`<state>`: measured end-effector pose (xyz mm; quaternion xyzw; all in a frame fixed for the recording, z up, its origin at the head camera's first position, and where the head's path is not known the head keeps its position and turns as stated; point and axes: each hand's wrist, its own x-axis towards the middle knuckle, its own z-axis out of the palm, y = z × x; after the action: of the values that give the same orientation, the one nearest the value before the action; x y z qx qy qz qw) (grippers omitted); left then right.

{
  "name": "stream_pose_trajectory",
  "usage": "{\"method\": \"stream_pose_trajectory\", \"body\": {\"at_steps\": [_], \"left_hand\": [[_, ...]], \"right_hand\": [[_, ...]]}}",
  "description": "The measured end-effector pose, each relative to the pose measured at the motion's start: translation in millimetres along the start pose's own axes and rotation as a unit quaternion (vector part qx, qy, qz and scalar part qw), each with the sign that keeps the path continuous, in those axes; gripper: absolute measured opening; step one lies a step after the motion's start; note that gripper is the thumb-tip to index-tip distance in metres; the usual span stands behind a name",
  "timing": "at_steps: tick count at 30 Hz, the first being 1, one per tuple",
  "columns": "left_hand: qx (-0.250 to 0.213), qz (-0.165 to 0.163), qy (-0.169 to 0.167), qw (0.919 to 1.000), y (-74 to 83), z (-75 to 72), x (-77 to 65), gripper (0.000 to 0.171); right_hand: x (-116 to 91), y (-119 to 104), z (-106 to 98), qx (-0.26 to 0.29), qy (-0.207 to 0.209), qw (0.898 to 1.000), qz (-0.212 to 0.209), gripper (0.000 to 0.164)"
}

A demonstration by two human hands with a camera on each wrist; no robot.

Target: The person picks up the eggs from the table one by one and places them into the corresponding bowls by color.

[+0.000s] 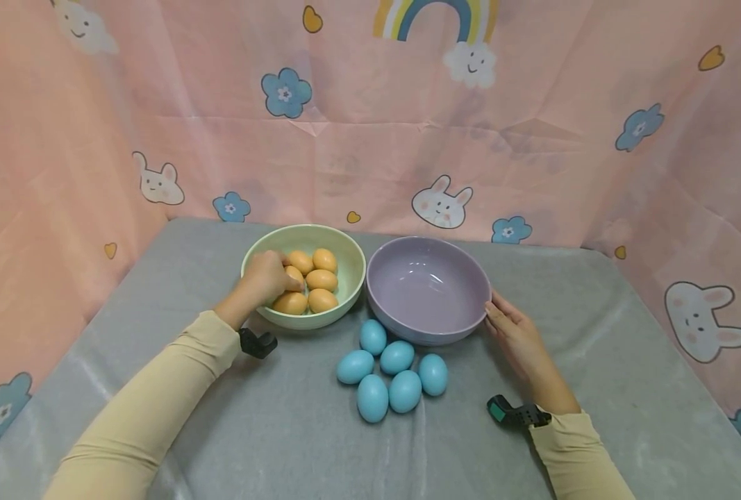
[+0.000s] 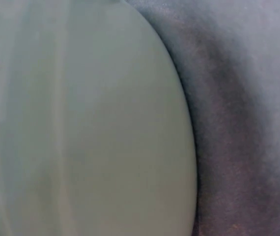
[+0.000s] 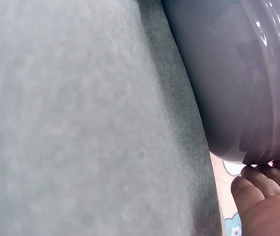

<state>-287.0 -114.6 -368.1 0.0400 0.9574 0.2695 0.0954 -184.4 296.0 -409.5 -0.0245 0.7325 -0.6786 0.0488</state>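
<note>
My left hand [image 1: 267, 276] reaches over the near-left rim of a light green bowl [image 1: 351, 288]. Its thumb and fingers pinch an orange egg [image 1: 294, 276] that lies among several other orange eggs [image 1: 322, 280]. The left wrist view is filled by the green bowl's outer wall [image 2: 125, 123]; the hand is out of that view. To the right, a purple bowl [image 1: 429, 288] stands beside the green one with nothing inside. My right hand [image 1: 520, 340] rests its extended fingers against the purple bowl's right side, and in the right wrist view its fingertips [image 3: 258, 179] meet the outer wall.
Several blue eggs [image 1: 397, 357] lie in a cluster on the grey tablecloth [image 1: 270, 430], right in front of the purple bowl. A pink printed curtain [image 1: 357, 160] hangs behind the table and along both sides. Each wrist wears a black strap [image 1: 526, 415].
</note>
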Motion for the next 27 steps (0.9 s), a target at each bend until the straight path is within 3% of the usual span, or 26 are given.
{"method": "stream_pose_trajectory", "body": {"at_steps": [8,11,14,16,19,22,27], "left_hand": [[-0.027,-0.011,-0.008,0.9996,3.4,-1.5,-4.1,0.051],[-0.055,-0.014,0.012,0.9983,3.1,-4.6,-8.2,0.055],[-0.107,0.002,0.055,0.9927,1.0,-10.6,-14.9,0.053],[-0.157,0.014,0.089,0.9835,-1.2,-14.6,-20.9,0.051],[-0.238,0.030,0.142,0.9605,-6.1,-17.7,-30.4,0.050],[-0.282,0.037,0.190,0.9397,-12.7,-16.4,-37.5,0.048],[-0.306,0.019,0.231,0.9233,-23.7,-11.0,-44.9,0.053]], "right_hand": [[-1.4,0.6,-1.8,-0.007,0.008,1.000,0.025,0.066],[-1.9,2.5,-1.8,-0.003,0.008,1.000,0.025,0.066],[-1.2,4.5,-1.5,-0.005,0.009,1.000,0.023,0.066],[-0.9,4.4,-1.4,-0.005,0.009,1.000,0.019,0.066],[-0.7,3.8,-1.7,-0.004,0.008,1.000,0.016,0.067],[-0.5,2.7,-1.8,-0.003,0.007,1.000,0.015,0.067],[0.0,2.2,-2.1,-0.010,0.004,1.000,0.015,0.067]]}}
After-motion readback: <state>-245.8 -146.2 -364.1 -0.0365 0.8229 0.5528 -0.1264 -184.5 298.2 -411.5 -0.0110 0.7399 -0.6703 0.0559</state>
